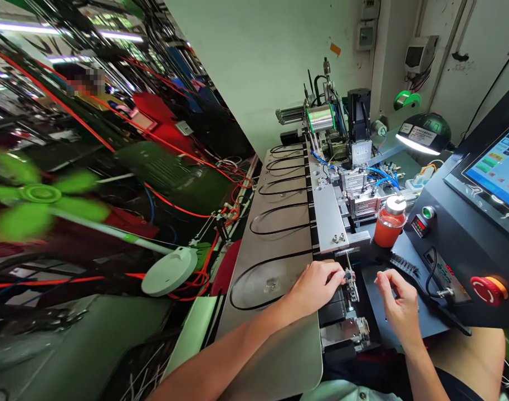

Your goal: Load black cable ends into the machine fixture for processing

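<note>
My left hand [319, 283] rests at the edge of the metal table, its thumb and fingers pinched together against a small metal clamp fixture [352, 285]. What lies between those fingertips is too small to make out. My right hand [399, 301] is raised just right of the fixture, apart from it, with the fingers curled in and the thumb against them. Anything inside that pinch is hidden. Several black cable loops [254, 221] lie in a row along the table, their ends at the machine's rail. Beyond the right hand lies a black brush [405, 264].
An orange-red jar [388, 223] with a pale lid stands behind the brush. A control box with a screen [499, 167] and red stop button [488, 291] is at right. Farther back are a wire spool [321, 118] and lit lamp [424, 133]. A green fan [41, 194] and another person are left.
</note>
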Available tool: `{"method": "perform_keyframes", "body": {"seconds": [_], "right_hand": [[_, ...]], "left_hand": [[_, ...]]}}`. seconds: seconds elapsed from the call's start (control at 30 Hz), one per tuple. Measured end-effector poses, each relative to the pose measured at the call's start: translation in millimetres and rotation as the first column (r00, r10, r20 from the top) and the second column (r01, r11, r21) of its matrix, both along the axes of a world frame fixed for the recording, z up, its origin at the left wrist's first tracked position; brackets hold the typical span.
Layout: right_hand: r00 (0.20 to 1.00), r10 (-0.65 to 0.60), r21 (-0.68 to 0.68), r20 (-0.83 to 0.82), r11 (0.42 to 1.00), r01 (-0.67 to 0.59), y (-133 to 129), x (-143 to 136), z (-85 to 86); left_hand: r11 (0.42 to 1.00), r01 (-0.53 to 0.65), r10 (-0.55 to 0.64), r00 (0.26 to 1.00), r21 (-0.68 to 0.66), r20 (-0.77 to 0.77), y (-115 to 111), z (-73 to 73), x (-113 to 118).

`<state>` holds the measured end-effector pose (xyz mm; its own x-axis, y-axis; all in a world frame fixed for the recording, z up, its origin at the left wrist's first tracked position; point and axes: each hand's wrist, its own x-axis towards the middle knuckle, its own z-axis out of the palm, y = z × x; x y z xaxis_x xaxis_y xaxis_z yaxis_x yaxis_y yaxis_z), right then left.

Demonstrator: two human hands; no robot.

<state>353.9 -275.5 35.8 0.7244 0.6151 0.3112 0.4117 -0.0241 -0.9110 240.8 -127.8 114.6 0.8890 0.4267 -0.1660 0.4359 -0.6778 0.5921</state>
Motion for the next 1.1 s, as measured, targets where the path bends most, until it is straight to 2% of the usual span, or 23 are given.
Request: {"method": "perform_keyframes", "body": {"seconds": [0.23,0.43,0.57,0.8,0.97,1.03,1.1], "right_hand": [[0.999,0.038,-0.018,-0.012,0.999,-0.038,0,0,-3.2],[0.980,0.194,-0.093,-0.052,0.976,-0.198,13,-2,1.2],[0.965,0.247,-0.108,-0.087,0.961,-0.256,28,-4,-0.3],[0.909,0.326,0.066,-0.261,0.945,-0.320,38,-7,-11.4],[0.873,0.356,0.132,-0.334,0.935,-0.330,40,-6,-14.8],[0.868,0.358,0.142,-0.344,0.934,-0.329,40,-6,-15.0],[0.865,0.357,0.154,-0.353,0.934,-0.323,41,-6,-15.4]], "left_hand": [[0.998,-0.029,0.032,0.999,0.058,-0.040,-4,-1.4,4],[0.995,-0.023,0.028,0.998,0.098,-0.052,-7,-4.2,7],[0.993,-0.017,0.024,0.998,0.119,-0.057,-7,-4.3,7],[0.979,0.022,-0.007,0.997,0.202,-0.077,-7,-4.4,7],[0.938,0.027,-0.043,0.998,0.345,0.039,-8,-11.6,-5],[0.899,0.089,-0.140,0.986,0.428,0.088,-7,-14.6,-11],[0.831,0.161,-0.254,0.961,0.532,0.106,-6,-16.6,-16]]}}
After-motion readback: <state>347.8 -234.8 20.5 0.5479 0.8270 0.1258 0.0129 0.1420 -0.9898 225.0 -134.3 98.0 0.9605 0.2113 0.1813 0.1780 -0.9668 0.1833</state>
